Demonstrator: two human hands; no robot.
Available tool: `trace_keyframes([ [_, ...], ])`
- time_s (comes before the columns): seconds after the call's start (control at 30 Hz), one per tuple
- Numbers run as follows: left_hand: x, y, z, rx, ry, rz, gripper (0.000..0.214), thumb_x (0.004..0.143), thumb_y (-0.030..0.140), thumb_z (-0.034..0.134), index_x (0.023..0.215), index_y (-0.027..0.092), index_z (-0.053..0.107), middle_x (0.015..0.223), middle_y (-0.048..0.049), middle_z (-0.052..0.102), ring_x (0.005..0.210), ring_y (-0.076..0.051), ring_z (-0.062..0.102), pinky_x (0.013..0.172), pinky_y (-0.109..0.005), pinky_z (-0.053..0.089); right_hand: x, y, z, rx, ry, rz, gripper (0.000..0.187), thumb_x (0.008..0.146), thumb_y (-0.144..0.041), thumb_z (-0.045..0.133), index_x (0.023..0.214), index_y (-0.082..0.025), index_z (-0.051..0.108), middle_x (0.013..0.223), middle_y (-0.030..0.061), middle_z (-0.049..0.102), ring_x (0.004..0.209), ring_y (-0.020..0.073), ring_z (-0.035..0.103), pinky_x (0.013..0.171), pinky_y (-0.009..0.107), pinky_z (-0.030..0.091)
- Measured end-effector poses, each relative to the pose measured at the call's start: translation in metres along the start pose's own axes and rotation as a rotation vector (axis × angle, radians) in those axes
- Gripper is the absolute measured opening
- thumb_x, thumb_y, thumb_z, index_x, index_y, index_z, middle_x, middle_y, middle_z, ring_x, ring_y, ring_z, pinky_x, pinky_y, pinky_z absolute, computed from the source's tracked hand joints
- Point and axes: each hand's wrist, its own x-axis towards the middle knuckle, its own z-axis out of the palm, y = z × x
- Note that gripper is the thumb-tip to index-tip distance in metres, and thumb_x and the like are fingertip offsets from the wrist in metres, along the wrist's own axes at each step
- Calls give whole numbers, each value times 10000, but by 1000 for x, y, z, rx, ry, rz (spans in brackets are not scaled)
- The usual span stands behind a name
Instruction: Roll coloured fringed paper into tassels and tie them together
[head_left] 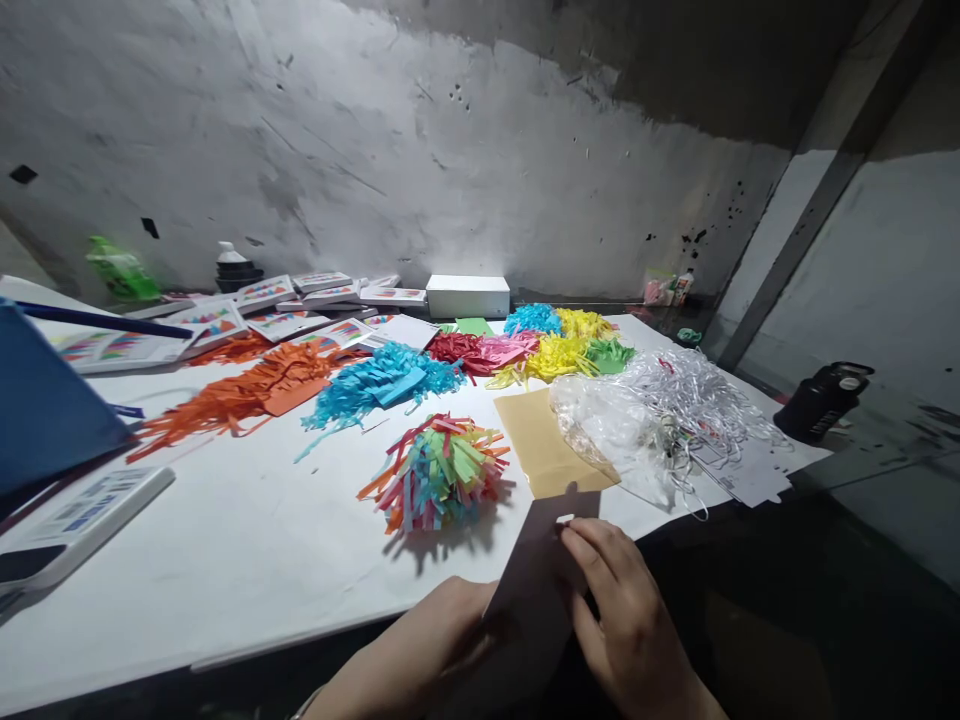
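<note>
A flat grey card (536,565), darkened by shadow, tilts upright between the two hands (626,605).

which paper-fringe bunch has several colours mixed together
The round multicoloured paper-fringe bunch, nearest the right hand; the other bunches each show one colour.

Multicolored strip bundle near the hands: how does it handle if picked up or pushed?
Probably light: the multicolored strip bundle looks made of thin paper. Likely floppy at its edges, where loose ends splay. Unlikely to roll smoothly, given its ragged outline.
</note>
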Motion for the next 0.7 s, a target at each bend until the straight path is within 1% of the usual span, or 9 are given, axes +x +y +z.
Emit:
trace_keyframes([
  [0.17,-1,-2,-2,-25,12,39,396,1005,467,421,959,196,708,836,-17,711,763,-181,579,756,-216,507,1,2,-6,148,-45,51,378,817,1,462,1149,-135,580,1089,123,644,1049,233,623,908,383,540],
  [0.23,-1,-1,-5,-57,33,46,407,997,490,440,972,194,719,854,-25,721,780,-186,588,766,-219,511,1,3,-13,258,-144,150,296,800,-46,519,1064,-165,582,996,77,661,931,209,654,832,334,545],
  [0.3,0,-1,-6,-95,21,37,410,992,505,457,992,193,724,868,-29,728,778,-184,597,749,-214,512,3,5,-20,396,-395,327,219,782,-111,619,983,-194,595,879,13,673,781,170,657,698,257,525],
  [0.37,2,-4,-6,-117,-9,28,432,990,526,457,995,185,722,857,-28,727,740,-172,596,695,-200,504,7,9,-24,480,-656,491,169,752,-181,732,893,-202,640,816,-23,677,743,148,642,618,204,470],
  [0.47,5,-17,2,-106,-77,56,502,970,580,465,920,150,719,752,-23,702,649,-148,583,605,-182,476,14,19,-23,611,-1022,556,179,712,-299,819,725,-178,688,675,-50,642,662,121,607,537,171,395],
  [0.53,6,-30,11,-36,43,50,476,955,580,500,1000,157,713,778,-32,719,627,-150,608,590,-193,490,20,25,-22,711,-1161,569,195,751,-325,784,678,-167,694,580,-64,599,565,100,573,483,163,369],
  [0.6,6,-42,24,139,326,10,425,948,496,563,1261,214,624,1023,-80,748,746,-191,681,701,-262,555,27,28,-24,732,-1043,554,87,831,-248,679,788,-191,730,685,-49,676,673,129,645,581,177,468],
  [0.67,5,-50,37,370,555,34,694,874,395,688,1489,270,391,1335,-151,638,1027,-287,686,949,-438,532,34,26,-31,727,-839,447,229,851,-137,581,992,-237,731,936,-22,745,921,170,687,823,258,536],
  [0.7,4,-52,44,462,585,68,886,811,367,760,1546,275,273,1431,-184,558,1160,-341,632,1040,-527,463,36,24,-35,729,-795,376,318,833,-91,559,1054,-254,719,1005,-19,748,980,175,684,896,286,527],
])
